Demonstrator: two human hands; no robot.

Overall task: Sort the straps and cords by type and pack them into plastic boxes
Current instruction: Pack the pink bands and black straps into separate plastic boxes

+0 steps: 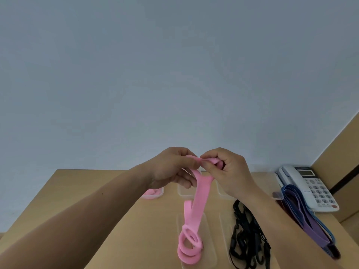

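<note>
Two hands are raised together above the desk, meeting at the top end of a pink strap. The left hand pinches that end between thumb and curled fingers, and the right hand, touching it fingertip to fingertip, grips the same end where the strap is folded over into a small loop.

From the hands the pink strap hangs down in a flat band, doubles back once partway, and ends in a loose coil. That coil rests on a flat clear plastic lid lying on the near part of the desk. Just to the right of it lies a tangled heap of black cords with clips and hooks, over a second clear piece whose shape is hard to make out.

Behind the hands, a row of clear plastic boxes stands at the far edge. The left box holds pink material, while the middle box and the right box are partly hidden by the hands. Farther right, blue and purple straps trail forward across the desk beside a white telephone.
</note>
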